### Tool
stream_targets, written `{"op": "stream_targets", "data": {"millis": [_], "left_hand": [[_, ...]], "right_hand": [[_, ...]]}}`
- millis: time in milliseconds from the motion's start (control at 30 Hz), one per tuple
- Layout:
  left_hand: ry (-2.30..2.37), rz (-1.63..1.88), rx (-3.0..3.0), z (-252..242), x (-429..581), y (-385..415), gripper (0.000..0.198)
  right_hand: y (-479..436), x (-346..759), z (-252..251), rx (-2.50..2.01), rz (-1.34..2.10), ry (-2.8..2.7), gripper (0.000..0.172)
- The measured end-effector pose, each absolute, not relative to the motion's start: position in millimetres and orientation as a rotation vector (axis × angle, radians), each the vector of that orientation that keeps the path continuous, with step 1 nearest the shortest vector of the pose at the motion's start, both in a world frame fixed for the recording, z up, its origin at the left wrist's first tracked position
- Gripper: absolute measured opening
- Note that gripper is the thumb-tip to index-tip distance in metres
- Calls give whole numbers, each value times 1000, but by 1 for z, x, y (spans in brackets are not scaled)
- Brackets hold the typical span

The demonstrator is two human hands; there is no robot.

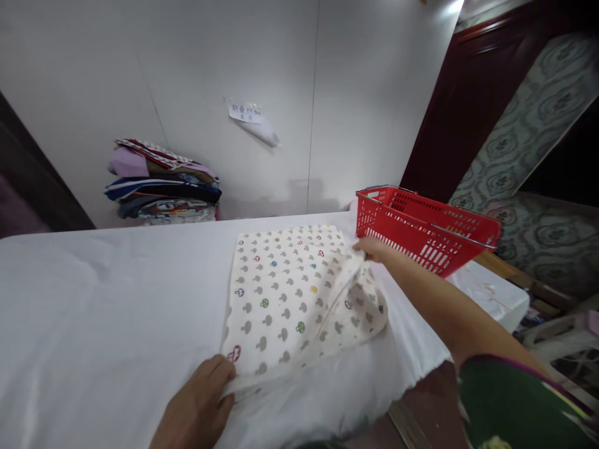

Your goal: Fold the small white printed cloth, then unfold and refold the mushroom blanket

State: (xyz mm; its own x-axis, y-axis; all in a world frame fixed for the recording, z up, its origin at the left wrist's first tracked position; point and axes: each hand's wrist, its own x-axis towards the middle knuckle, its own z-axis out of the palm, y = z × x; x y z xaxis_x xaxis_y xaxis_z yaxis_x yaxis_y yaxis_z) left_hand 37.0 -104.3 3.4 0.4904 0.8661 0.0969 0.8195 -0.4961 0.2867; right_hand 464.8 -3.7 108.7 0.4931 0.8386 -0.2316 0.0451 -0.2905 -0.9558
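A white cloth (281,293) printed with small grey and coloured mushrooms lies on the white-covered table. My left hand (201,399) pinches its near left corner between thumb and fingers. At the far right, my right hand (368,247) grips the cloth's edge and lifts it a little. Between that hand and the near edge, the right side is bunched and partly folded over, with slack fabric bulging outward. The left part of the cloth is spread flat. Fingertips of my right hand are partly hidden by the fabric.
A red plastic basket (421,227) with metal handles stands at the right, just beyond my right hand. Several folded fabrics form a stack (163,184) against the wall at the back left. A paper label (246,112) hangs on the wall. The white tablecloth (103,324) covers the table.
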Motion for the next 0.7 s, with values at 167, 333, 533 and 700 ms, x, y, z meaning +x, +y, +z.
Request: {"op": "stream_targets", "data": {"millis": [167, 333, 533, 700], "left_hand": [[1582, 486, 2460, 28, 48, -98, 18], [1484, 436, 2463, 18, 41, -103, 18], [1365, 307, 2501, -6, 30, -105, 21], [1347, 324, 2524, -23, 27, -107, 24]], "right_hand": [[43, 458, 202, -1231, 606, -1001, 11], [13, 478, 178, -1057, 526, -1074, 11], [-49, 505, 51, -1587, 798, -598, 7], [-93, 514, -1, -1709, 962, -518, 15]]}}
